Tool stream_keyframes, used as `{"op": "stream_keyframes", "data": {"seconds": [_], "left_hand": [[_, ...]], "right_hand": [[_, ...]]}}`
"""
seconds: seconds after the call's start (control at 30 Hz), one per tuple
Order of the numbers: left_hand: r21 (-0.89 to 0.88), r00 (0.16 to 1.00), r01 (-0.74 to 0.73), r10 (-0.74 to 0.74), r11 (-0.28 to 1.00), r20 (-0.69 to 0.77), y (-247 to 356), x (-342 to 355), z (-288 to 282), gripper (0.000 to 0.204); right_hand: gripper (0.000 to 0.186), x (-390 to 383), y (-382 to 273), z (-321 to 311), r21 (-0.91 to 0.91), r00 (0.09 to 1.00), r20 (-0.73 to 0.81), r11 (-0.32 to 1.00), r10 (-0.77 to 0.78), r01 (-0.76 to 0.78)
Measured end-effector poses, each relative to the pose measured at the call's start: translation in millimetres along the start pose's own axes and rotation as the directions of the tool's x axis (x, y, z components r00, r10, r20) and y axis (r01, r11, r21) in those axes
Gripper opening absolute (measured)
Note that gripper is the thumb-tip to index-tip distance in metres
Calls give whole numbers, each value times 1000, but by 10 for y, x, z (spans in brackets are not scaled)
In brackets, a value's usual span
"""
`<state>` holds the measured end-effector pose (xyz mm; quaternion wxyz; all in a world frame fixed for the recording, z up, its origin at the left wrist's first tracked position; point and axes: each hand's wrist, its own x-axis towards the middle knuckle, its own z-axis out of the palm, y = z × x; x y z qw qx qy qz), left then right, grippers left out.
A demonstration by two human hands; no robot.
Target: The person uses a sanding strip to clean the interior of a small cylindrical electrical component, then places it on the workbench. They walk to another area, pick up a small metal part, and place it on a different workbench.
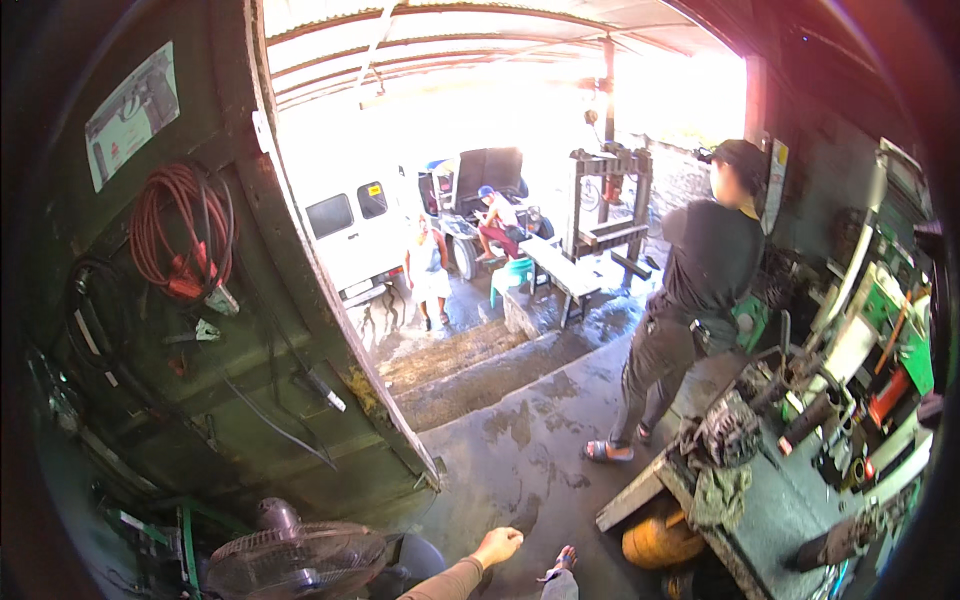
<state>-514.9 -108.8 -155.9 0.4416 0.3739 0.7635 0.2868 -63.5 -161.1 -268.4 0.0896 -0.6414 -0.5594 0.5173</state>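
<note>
My left hand reaches in from the lower edge over the dark concrete floor, its forearm in a brown sleeve. Its fingers are curled closed; what they hold, if anything, is too small to make out. Just right of it shows my foot in a sandal, below a grey trouser leg. My right hand is out of view. Left of my forearm stands a fan with a round wire guard. The workbench on the right carries dark metal parts and a rag.
A person in dark clothes stands ahead, right of the doorway. Concrete steps lead down outside. Two more people, a white van and a bench are there. A red hose hangs on the left door; a yellow-orange cylinder lies under the workbench.
</note>
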Motion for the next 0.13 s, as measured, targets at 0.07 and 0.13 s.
{"op": "stream_keyframes", "data": {"seconds": [0.07, 0.13], "left_hand": [[-7, 1000, 22, -22, 1000, 13, -97, 243, 116, 39], [12, 989, 137, -137, 991, 59, -416, 341, 54, 48]], "right_hand": [[25, 492, 61, -146, -206, 980, 93, 959, -177, 193], [28, 952, 173, -252, -373, 924, 223, 848, -312, 376]]}}
